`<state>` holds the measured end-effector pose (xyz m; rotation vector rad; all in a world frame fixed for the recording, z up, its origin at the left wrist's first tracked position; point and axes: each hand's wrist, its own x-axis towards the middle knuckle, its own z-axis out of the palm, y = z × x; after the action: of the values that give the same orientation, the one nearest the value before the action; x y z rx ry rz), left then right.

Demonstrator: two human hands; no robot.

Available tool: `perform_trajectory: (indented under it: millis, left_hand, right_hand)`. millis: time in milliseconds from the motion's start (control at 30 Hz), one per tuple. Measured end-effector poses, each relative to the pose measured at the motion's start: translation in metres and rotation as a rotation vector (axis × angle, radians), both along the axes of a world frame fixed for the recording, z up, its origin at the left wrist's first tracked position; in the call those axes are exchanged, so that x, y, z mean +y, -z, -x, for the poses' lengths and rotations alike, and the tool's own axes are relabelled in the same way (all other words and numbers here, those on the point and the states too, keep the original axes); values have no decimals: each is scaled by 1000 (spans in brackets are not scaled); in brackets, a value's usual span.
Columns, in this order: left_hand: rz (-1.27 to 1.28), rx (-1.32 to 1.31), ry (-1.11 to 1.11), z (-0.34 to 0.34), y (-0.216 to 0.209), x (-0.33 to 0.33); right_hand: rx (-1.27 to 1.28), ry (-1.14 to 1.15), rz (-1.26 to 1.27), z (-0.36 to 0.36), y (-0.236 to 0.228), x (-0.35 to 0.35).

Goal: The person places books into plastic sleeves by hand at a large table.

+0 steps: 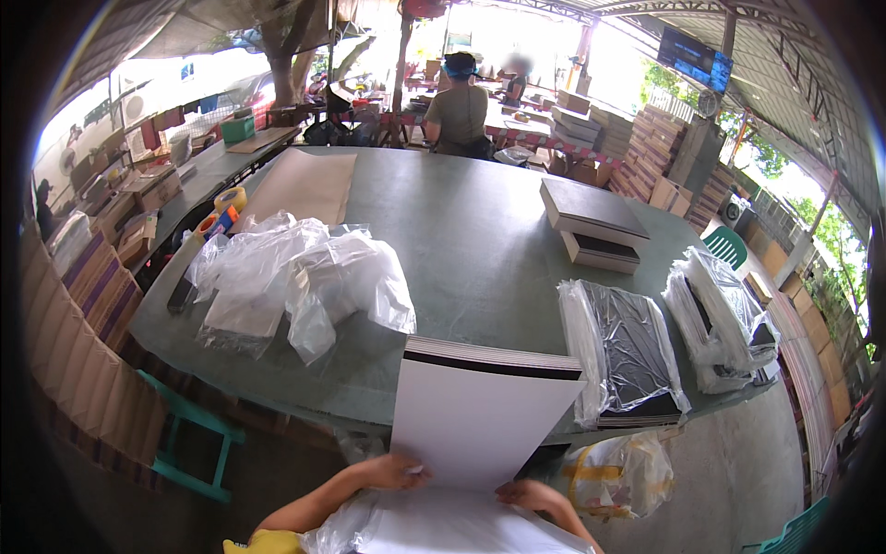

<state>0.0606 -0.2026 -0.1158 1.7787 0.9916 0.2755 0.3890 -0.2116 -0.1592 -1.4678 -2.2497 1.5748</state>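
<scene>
A thick stack of boards (480,415), white on its front face with a black layer near its top edge, stands tilted at the table's near edge. Clear plastic bag film (443,526) lies around its lower end, close to my body. My left hand (399,471) is closed on the bag's edge at the stack's lower left. At the lower right, my right hand (535,496) grips the same edge with bent fingers. Both hands touch or nearly touch the boards; part of the fingers is hidden.
Loose clear plastic bags (314,272) lie on the green table (443,231) at the left, beside brown paper (300,185) and tape rolls (231,198). Plastic-wrapped dark stacks (628,351) sit right, unwrapped dark boards (595,212) behind. A green stool (198,429) stands lower left. Another person (457,111) works beyond.
</scene>
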Motion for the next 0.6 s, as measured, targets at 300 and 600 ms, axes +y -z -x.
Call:
perform_trajectory:
  millis: [300, 600]
  left_hand:
    - [-476, -435, -90, -68, -136, 24]
    - [-263, -484, -355, -45, -132, 17]
  right_hand:
    - [364, -150, 34, 99, -155, 43]
    - [1079, 227, 242, 90, -154, 60]
